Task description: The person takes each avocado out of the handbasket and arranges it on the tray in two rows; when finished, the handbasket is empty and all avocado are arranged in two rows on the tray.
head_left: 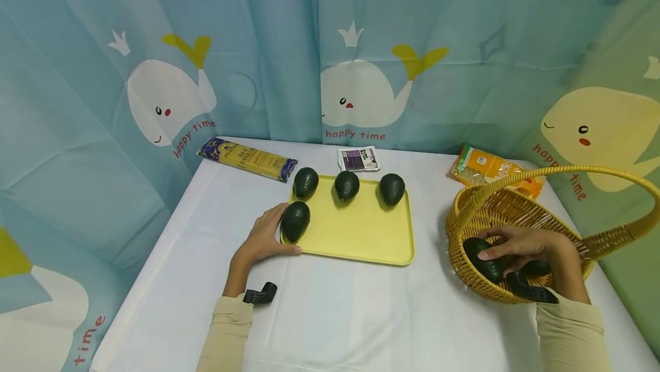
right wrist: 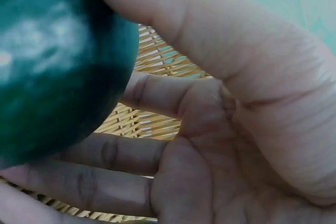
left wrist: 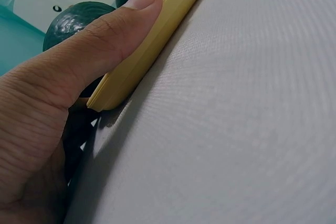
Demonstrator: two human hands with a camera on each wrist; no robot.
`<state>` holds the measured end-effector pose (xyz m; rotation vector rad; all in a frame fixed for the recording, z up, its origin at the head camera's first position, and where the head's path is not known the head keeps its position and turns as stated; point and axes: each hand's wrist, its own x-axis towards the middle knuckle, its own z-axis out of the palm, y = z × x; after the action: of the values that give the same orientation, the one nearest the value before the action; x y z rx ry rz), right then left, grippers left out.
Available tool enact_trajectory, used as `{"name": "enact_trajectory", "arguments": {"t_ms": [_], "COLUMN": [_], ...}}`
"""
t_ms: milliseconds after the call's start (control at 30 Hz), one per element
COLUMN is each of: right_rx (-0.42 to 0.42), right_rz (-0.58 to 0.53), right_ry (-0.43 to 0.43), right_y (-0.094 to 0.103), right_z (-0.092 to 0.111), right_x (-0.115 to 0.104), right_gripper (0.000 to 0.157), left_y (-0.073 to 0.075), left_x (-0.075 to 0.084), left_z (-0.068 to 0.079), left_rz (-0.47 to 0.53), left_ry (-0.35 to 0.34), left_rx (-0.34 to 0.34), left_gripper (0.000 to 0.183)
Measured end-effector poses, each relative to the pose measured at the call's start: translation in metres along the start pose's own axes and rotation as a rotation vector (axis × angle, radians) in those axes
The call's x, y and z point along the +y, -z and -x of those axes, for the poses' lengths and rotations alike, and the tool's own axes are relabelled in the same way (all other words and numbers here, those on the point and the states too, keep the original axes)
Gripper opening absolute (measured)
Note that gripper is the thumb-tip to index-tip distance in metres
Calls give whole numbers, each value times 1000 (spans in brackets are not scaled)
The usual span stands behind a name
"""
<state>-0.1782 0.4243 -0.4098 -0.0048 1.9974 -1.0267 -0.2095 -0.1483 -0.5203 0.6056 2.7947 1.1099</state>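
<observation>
In the head view my left hand (head_left: 264, 235) holds the front-left corner of a yellow tray (head_left: 356, 234), its thumb along the front rim. Beside that hand, a dark green avocado (head_left: 296, 221) lies on the tray; three more line its back edge, at left (head_left: 306, 183), middle (head_left: 347, 186) and right (head_left: 392, 189). Inside a wicker basket (head_left: 464, 211) at the right, my right hand (head_left: 526, 247) grips another avocado (head_left: 483, 259) between thumb and fingers. Another dark avocado (head_left: 536, 269) shows partly behind the wrist. The right wrist view shows the gripped avocado (right wrist: 58, 72) close up, fingers curled under it.
A pasta packet (head_left: 247, 158) lies behind the tray on the left, with a small white-and-purple packet (head_left: 358, 159) at the back middle. An orange packet (head_left: 495, 171) sits behind the basket, whose tall handle (head_left: 577, 170) arches above it. A whale-print curtain (head_left: 289, 62) hangs around the table.
</observation>
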Motion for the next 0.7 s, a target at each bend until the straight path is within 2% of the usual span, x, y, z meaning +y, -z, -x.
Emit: {"name": "enact_trajectory", "arguments": {"t_ms": [333, 567, 700], "right_rx": [32, 104, 154], "right_rz": [38, 90, 74], "right_ry": [32, 141, 183], "right_y": [0, 4, 7], "right_z": [1, 10, 13], "right_x": [2, -1, -2], "right_gripper": [74, 74, 65], "left_y": [-2, -1, 0], "left_x": [-1, 0, 1], "left_z": [0, 1, 1], "left_rz": [-4, 0, 0], "left_ry": [3, -8, -12], "left_rx": [2, 8, 9], "left_gripper": [118, 118, 118]}}
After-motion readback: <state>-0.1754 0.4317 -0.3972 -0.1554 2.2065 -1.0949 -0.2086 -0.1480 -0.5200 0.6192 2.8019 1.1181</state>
